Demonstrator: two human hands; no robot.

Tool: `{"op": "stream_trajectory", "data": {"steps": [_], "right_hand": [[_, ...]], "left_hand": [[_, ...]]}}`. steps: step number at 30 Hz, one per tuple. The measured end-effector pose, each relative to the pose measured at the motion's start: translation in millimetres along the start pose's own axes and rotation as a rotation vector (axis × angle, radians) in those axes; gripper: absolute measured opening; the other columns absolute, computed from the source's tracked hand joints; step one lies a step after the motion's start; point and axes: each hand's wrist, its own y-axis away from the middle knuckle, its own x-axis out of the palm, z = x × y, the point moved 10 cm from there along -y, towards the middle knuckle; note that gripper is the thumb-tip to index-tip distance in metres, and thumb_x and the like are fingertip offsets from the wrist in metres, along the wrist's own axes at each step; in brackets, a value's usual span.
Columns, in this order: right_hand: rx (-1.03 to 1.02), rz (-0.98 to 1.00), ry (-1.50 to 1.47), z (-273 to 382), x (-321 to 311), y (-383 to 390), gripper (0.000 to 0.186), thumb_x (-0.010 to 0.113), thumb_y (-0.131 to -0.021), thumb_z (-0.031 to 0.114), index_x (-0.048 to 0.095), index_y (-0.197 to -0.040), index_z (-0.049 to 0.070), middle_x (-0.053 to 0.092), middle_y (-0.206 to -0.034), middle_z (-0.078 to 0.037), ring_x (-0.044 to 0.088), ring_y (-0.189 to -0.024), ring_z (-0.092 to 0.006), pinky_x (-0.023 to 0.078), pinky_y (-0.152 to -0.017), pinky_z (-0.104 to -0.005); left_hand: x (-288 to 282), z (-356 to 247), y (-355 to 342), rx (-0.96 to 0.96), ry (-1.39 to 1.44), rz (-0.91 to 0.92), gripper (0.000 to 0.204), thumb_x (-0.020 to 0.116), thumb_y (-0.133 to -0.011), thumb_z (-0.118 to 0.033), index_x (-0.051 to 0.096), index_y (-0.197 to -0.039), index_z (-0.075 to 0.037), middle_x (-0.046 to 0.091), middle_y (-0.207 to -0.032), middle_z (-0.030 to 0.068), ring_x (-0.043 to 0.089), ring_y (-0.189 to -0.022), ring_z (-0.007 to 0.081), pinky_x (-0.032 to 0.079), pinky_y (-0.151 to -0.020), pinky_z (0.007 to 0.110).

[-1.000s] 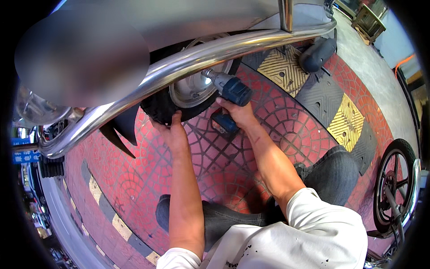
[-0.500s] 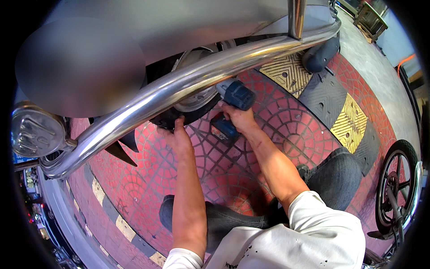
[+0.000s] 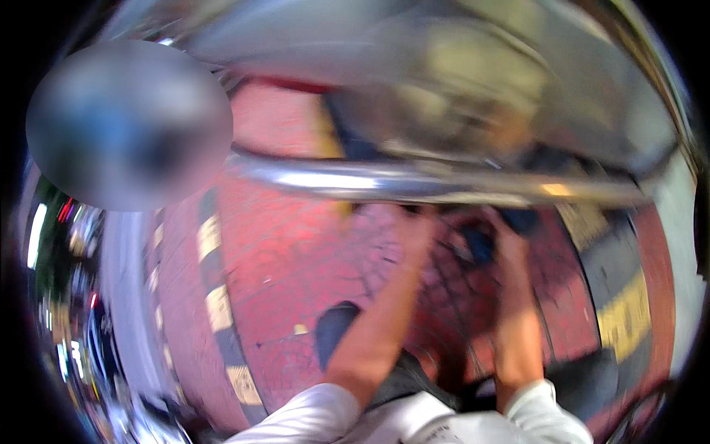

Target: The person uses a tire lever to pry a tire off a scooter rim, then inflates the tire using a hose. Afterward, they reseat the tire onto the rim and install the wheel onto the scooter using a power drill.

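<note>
A thick chrome bar [image 3: 318,180] crosses the view in front of me, under the blurred grey body of a vehicle [image 3: 296,59]. My right hand [image 3: 507,235] is wrapped round a dark blue cordless impact wrench [image 3: 478,246], just on my side of the bar. Motion smears the tool, and its front end is lost behind the bar. To its left, my left hand [image 3: 416,223] reaches up to the bar's lower edge. The fingers of that hand are blurred and partly hidden. The wheel cannot be made out now.
Red patterned paving [image 3: 296,259] lies beneath my arms. Yellow-and-black ramp blocks [image 3: 623,318] run along the right. A striped kerb [image 3: 219,307] and a road [image 3: 129,288] with vehicles lie at the left. Part of a wheel [image 3: 645,414] shows at the lower right.
My view has swung, so the bar lies more level and the road shows more at the left. The left hand has left its place on the tyre's edge; the right still holds the impact wrench.
</note>
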Motion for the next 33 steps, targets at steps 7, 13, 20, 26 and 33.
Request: {"op": "stream_trajectory", "data": {"steps": [7,13,20,26,33], "right_hand": [[-0.172,0.045,0.079,18.2,3.1,-7.1,0.027,0.076,-0.089,0.001,0.068,-0.114,0.007,0.068,-0.092,-0.002,0.059,-0.067,-0.0133,0.048,-0.055,-0.03],[-0.147,0.015,0.055,-1.2,-16.2,-23.3,0.02,0.077,-0.089,0.003,0.068,-0.107,0.008,0.065,-0.086,-0.001,0.055,-0.061,-0.0121,0.044,-0.052,-0.0283],[-0.158,-0.033,0.091,-3.5,-20.3,-25.1,0.022,0.08,-0.086,0.005,0.068,-0.105,0.009,0.065,-0.086,0.0,0.056,-0.061,-0.0119,0.044,-0.051,-0.0283],[-0.057,-0.048,0.043,-2.2,-12.0,-16.2,0.024,0.08,-0.086,0.005,0.073,-0.108,0.01,0.067,-0.086,0.002,0.058,-0.062,-0.0115,0.045,-0.054,-0.0281],[-0.039,0.028,0.111,17.9,-4.3,-5.0,0.034,0.083,-0.083,0.001,0.068,-0.113,0.005,0.07,-0.102,-0.005,0.07,-0.083,-0.0195,0.059,-0.074,-0.0372]], "left_hand": [[-0.6,-23.0,14.7,-0.081,0.222,0.085,0.089,0.075,-0.086,-0.029,0.024,-0.151,0.003,0.066,-0.127,0.0264,0.063,-0.123,0.0397,0.046,-0.107,0.041],[-12.2,-40.3,16.1,-0.108,0.119,0.072,0.096,0.076,-0.084,-0.035,0.019,-0.15,0.004,0.069,-0.118,0.0267,0.068,-0.113,0.0427,0.05,-0.099,0.043],[-2.0,-28.6,15.0,-0.154,0.31,0.101,0.094,0.078,-0.084,-0.018,0.018,-0.153,0.002,0.066,-0.128,0.0247,0.065,-0.12,0.0374,0.048,-0.103,0.042],[-1.9,-18.7,9.9,-0.062,0.24,0.057,0.086,0.078,-0.087,-0.02,0.027,-0.151,0.007,0.061,-0.137,0.0233,0.06,-0.127,0.0322,0.043,-0.11,0.039],[34.7,-3.6,45.6,-0.368,0.177,0.343,0.053,0.066,-0.097,-0.041,0.06,-0.128,0.002,0.069,-0.121,0.0131,0.064,-0.108,0.0319,0.048,-0.097,0.042]]}}
